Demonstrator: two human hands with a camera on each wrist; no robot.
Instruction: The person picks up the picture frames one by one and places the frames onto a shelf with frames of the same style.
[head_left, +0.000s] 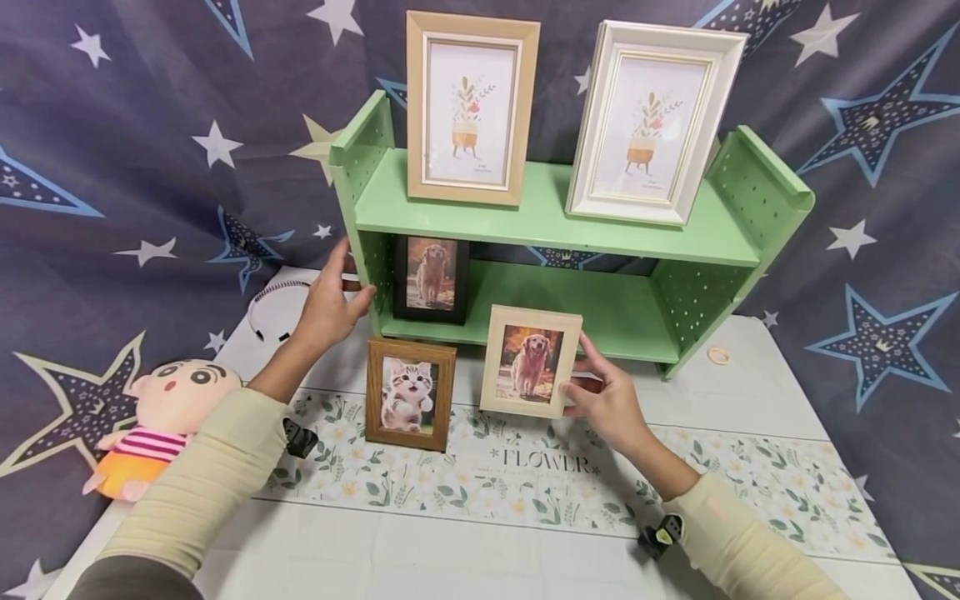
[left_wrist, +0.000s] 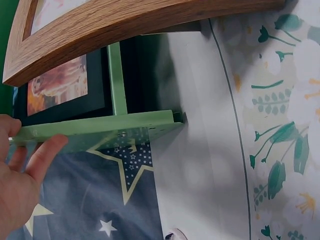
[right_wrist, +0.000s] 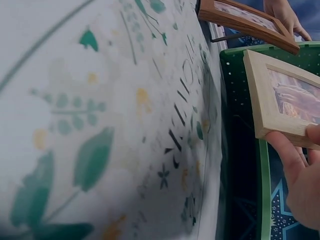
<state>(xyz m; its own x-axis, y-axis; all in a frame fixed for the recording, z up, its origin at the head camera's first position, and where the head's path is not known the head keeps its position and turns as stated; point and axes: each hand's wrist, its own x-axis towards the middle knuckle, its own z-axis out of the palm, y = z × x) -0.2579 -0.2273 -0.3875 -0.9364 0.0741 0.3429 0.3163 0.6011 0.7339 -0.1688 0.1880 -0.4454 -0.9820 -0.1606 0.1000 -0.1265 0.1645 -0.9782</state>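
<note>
The right forearm (head_left: 663,462) is reaching up and leftward from the lower right of the head view; its grip, the right hand (head_left: 611,408), is grasping the light-wood frame (head_left: 530,362) by the right edge between thumb and fingers; the left forearm (head_left: 281,367) is reaching up and rightward from the opposite side; the left hand (head_left: 330,304) is touching the left side panel (head_left: 360,167) of the green shelf (head_left: 551,187), its thumb lying near the front edge; whether this grip is clenching the panel cannot be told; printed lettering (head_left: 546,461) on the floral band (head_left: 480,487) of the counter (head_left: 420,550) is reading "FLOWER"; small writing on the two plant prints is remaining illegible; the light-wood frame is occupying the space before the lower tier, to the right of the brown frame (head_left: 410,394); its dog picture is facing the head camera; its long axis is running upward, the top leaning slightly right; the black frame (head_left: 431,279) is standing inside the lower tier, at the left end.
</note>
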